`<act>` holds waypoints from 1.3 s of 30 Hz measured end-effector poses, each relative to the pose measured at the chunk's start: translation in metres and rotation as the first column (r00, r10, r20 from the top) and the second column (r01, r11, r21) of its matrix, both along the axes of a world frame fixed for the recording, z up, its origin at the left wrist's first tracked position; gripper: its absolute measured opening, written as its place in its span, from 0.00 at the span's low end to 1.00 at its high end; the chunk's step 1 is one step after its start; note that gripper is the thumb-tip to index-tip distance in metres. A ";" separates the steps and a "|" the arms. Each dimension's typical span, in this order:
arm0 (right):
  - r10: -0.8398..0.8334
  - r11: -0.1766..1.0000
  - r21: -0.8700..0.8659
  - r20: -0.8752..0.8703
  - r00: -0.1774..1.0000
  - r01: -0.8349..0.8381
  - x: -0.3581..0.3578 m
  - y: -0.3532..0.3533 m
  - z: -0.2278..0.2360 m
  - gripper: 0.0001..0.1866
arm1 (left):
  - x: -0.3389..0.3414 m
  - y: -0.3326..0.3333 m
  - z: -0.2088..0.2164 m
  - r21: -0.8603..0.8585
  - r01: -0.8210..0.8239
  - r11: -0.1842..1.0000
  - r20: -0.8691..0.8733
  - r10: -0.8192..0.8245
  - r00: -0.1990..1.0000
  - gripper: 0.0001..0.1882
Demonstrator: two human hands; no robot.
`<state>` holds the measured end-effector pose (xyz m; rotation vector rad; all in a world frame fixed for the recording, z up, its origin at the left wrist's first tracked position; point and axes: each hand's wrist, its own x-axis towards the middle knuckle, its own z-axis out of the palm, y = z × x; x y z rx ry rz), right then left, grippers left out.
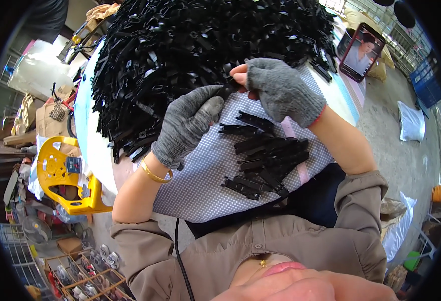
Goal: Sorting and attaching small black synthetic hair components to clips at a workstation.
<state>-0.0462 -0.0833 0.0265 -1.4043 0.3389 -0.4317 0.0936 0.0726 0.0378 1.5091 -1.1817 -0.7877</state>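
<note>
Along the near edge of the dotted cloth (195, 188), bare room lies below the left hand (185, 123), while a loose cluster of black plastic pieces (270, 155) crowds its right side. At the border of the large black heap (205, 45), left fingers and right hand (283, 90) pinch narrowly on one small dark piece (227, 91), its outline blurred.

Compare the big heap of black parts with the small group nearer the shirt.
The big heap spreads wide and rises high; the small group has far fewer pieces, lying low. The big heap lies farther from the shirt; the small group lies close to it. Both are made of black parts.
</note>
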 end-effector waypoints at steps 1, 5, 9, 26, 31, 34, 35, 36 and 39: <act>-0.028 0.999 -0.038 -0.066 0.997 0.026 -0.001 0.002 0.005 0.14 | 0.001 -0.001 0.001 0.025 0.003 1.000 -0.046 -0.001 0.999 0.14; -0.050 0.996 -0.073 -0.108 0.993 0.042 -0.001 0.005 0.008 0.14 | 0.008 -0.001 0.000 0.111 0.044 0.993 -0.133 -0.029 0.991 0.15; -0.057 0.997 -0.060 -0.129 0.990 0.050 -0.002 0.008 0.010 0.15 | 0.003 -0.001 0.000 0.091 0.023 0.996 -0.066 -0.017 0.998 0.15; 0.079 0.978 -0.177 -0.177 0.981 -0.111 0.008 0.030 0.010 0.25 | -0.029 -0.004 -0.006 0.066 0.178 0.982 0.250 -0.189 0.950 0.12; 0.083 0.924 -0.382 0.165 0.983 -0.014 -0.003 0.044 0.008 0.32 | -0.036 -0.005 -0.008 -0.087 0.176 0.981 0.568 -0.096 0.818 0.12; 0.184 0.953 -0.277 0.193 0.964 -0.127 -0.001 0.026 0.012 0.38 | -0.036 -0.006 0.001 -0.060 0.202 0.977 0.602 -0.126 0.788 0.12; 0.159 0.973 -0.201 0.246 0.956 -0.110 -0.001 0.019 0.013 0.42 | -0.038 -0.006 0.004 0.006 0.221 0.975 0.631 -0.175 0.756 0.12; 0.076 0.995 -0.086 0.229 0.970 -0.057 0.001 0.007 0.012 0.39 | -0.040 -0.004 0.000 0.009 0.219 0.976 0.629 -0.175 0.758 0.12; -0.080 0.759 -0.651 -0.115 0.990 -0.014 0.001 -0.018 0.010 0.21 | -0.050 0.007 -0.011 -0.025 0.285 0.958 0.745 -0.172 0.645 0.14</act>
